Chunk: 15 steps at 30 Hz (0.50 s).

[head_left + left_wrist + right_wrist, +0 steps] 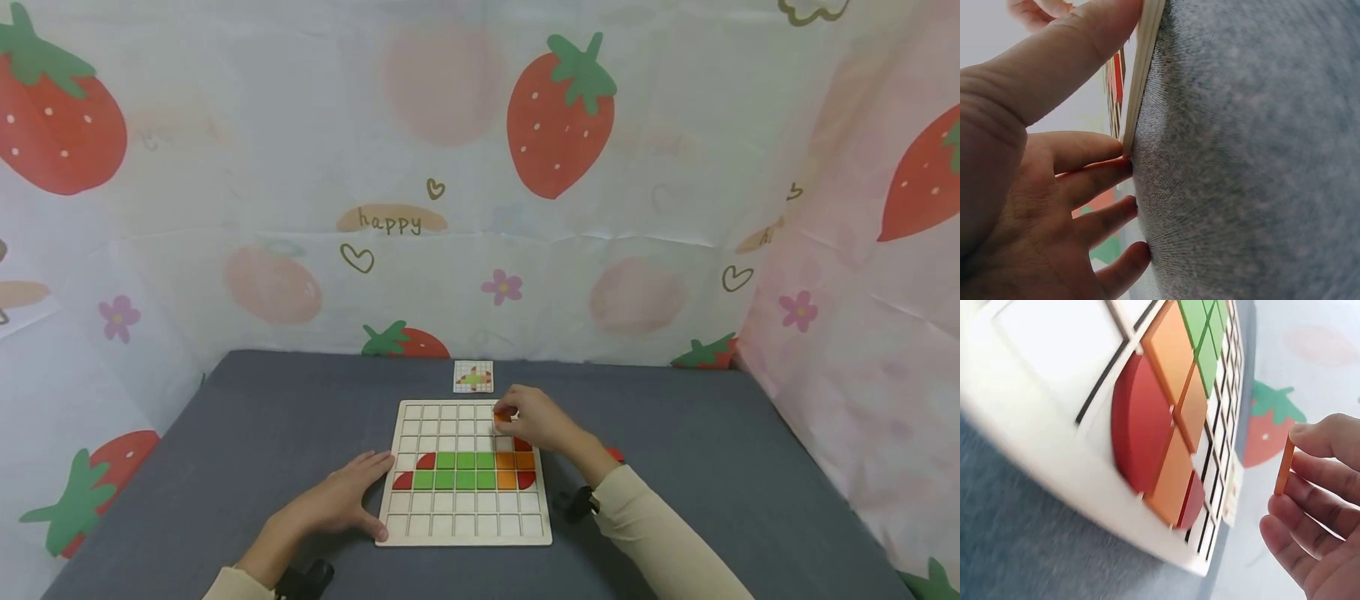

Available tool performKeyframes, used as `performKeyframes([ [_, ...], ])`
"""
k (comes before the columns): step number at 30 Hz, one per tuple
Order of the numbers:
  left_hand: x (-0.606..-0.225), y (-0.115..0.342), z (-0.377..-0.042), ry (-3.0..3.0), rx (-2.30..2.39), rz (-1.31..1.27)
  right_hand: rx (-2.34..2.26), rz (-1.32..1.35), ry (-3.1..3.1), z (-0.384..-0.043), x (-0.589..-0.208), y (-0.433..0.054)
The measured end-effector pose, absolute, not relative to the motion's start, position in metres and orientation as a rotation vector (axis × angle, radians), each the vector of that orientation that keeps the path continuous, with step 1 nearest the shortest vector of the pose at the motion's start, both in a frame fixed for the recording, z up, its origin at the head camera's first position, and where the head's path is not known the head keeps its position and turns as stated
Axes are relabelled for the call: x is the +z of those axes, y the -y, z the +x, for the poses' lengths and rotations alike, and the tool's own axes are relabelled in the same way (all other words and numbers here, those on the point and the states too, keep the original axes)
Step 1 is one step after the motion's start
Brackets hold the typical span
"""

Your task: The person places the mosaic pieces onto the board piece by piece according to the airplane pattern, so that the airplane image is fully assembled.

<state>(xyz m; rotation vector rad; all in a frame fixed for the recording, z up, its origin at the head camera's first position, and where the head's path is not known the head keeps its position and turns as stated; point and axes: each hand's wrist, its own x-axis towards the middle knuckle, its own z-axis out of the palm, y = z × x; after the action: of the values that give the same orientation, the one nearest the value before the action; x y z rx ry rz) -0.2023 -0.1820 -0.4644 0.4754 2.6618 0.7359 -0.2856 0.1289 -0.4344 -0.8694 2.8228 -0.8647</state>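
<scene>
A wooden grid board (463, 540) lies on the dark cloth. Across its middle run two rows of green square tiles (455, 470), with orange square tiles (506, 480) to their right and red rounded pieces (402, 481) at the ends. Another red piece (522, 445) sits above the orange ones, partly covered by my right hand. My left hand (337, 498) spreads along the board's left side, thumb on the near left corner and fingertips at the edge. Over the far right cells, my right hand (536, 417) pinches an orange tile (1285, 464) between thumb and fingertips, held on edge above the board.
A small picture card (473, 377) with a coloured grid pattern lies just behind the board. Beside my right forearm a red object (615, 454) shows, mostly hidden by the arm. A strawberry-printed curtain (480, 167) stands behind the grey table (300, 417).
</scene>
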Motion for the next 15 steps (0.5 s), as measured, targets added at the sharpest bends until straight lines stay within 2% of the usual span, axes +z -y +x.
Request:
performKeyframes([
  [15, -0.464, 0.181, -0.202, -2.655, 0.743, 0.451, -0.819, -0.922, -2.725, -0.288, -0.447, -0.099],
])
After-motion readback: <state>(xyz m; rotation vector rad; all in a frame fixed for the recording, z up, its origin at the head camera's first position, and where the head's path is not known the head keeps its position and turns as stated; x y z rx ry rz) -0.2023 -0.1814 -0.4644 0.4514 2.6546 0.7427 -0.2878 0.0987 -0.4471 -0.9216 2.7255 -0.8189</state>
